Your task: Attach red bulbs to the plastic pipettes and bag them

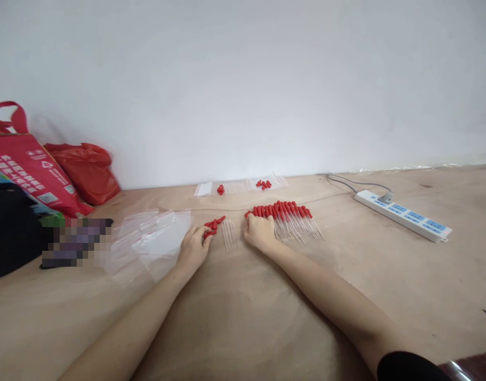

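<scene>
Though Chinese characters [16,172] on the bag [56,182] blur past reading, its recycling mark [47,164] shows | left hand [193,247] half-curled at red bulbs [214,224], hold: cannot tell | tubes [228,235] on tabletop [227,307] between hands | right hand [260,230] nearly closed at left end of droppers [285,211], grip hidden | power strip [405,216]

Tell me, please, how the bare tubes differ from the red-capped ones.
The bare tubes have no red ends; the capped tubes do. The bare tubes are few; the capped tubes form a longer row. Both have slim, pale shafts and lie on the table.
</scene>
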The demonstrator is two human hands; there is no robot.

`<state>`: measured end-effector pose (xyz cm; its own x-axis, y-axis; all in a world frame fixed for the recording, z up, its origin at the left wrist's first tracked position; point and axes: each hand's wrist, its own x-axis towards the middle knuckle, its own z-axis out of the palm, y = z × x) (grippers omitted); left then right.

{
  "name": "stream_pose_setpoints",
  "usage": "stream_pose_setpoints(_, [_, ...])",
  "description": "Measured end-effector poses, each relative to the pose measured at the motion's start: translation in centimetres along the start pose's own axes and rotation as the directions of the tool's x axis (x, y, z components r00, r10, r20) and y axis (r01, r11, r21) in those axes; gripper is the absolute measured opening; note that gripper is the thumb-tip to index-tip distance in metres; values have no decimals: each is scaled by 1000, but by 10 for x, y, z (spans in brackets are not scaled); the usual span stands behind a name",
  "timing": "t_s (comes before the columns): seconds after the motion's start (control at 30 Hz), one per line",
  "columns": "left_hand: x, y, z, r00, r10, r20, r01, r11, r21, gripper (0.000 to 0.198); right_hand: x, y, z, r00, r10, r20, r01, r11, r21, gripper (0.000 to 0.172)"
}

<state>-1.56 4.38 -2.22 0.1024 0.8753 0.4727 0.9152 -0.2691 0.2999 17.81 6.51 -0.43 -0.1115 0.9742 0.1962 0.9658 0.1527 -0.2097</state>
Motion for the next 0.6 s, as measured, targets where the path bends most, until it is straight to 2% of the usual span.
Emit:
stream_pose_setpoints(0.13, [0,1,0,1000,7,-10,-7,1000,9,15,-4,-1,-1,999,-38,-34,38,999,-1,19])
stream_pose_setpoints(0.23, [-2,4,1,998,18,-58,-18,1000,-6,16,-7,-10,-3,996,-79,-30,80,997,23,23])
stream_pose_setpoints(0.37, [-4,8,3,986,99,-134,-104,994,-34,21,-9,-26,-5,997,-53,61,52,998,18,30])
stream_pose_setpoints(0.5, [-5,10,6,964,159,-214,-171,984,-41,24,-7,-37,-8,986,-26,164,28,1000,-6,29])
stream_pose_setpoints(0.6, [-5,10,5,960,180,-214,-197,978,-62,20,-6,-43,-11,969,-47,242,48,999,2,29])
